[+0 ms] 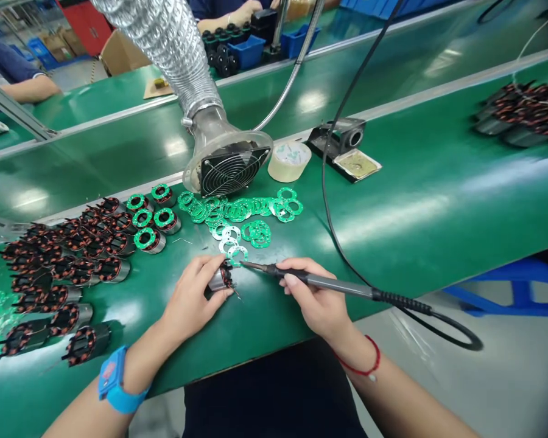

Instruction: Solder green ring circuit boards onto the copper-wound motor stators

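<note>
Blue-banded, the left hand is curled around a metal stator on the desk, apparently steadying it; the right hand grips a soldering iron pen-fashion, perhaps for control. Green rings lie beyond, seemingly within reach.

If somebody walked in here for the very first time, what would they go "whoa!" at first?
Probably the big silver hose at the top, with a black fan at its lower end. Next, perhaps, the shiny green rings spread on the table in front of it. Then the hands: the right hand grips a soldering iron, and the left hand holds a metal core.
</note>
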Demonstrator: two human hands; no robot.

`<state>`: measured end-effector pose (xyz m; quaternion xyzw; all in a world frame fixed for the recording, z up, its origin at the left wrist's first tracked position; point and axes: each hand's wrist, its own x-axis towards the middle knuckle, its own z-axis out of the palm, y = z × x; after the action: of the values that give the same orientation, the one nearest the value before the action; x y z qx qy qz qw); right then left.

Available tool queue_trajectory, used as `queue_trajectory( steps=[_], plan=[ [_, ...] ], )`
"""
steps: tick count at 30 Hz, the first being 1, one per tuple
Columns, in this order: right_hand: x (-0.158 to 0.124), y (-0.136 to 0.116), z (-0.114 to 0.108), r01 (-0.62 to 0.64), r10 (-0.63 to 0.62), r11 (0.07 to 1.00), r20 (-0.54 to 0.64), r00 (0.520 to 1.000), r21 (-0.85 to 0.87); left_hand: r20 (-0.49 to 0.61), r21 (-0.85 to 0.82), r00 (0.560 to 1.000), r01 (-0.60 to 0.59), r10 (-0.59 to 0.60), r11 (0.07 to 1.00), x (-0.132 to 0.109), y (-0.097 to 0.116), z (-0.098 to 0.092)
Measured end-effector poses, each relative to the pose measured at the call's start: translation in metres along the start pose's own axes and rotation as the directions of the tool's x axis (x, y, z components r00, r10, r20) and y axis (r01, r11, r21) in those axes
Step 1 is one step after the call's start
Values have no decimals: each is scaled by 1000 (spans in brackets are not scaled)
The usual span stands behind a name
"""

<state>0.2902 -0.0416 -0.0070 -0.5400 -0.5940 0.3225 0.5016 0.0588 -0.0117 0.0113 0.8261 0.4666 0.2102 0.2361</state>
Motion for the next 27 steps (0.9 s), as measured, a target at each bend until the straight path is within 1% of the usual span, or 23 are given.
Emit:
queue_trajectory(
  steps=[4, 11, 19, 24, 27],
  plan=[
    [1, -2, -2, 6, -6, 1000, 26, 1000, -7, -15, 20, 1000, 3, -3, 1000, 3, 1, 3],
    [3, -5, -2, 2, -2, 1000, 64, 998, 4, -9, 61, 1000, -4, 4, 998, 3, 2, 3],
    [0, -3, -3, 13, -12, 1000, 55, 998, -22, -15, 125, 1000, -12, 14, 992, 4, 4, 4],
    [-1, -3, -3, 53, -53, 998, 25, 998, -14, -11, 142, 1000, -18, 20, 990, 4, 5, 5],
    [1, -5, -2, 109, -109, 994, 0, 994, -16, -6, 154, 1000, -11, 12, 988, 5, 5, 5]
  ],
)
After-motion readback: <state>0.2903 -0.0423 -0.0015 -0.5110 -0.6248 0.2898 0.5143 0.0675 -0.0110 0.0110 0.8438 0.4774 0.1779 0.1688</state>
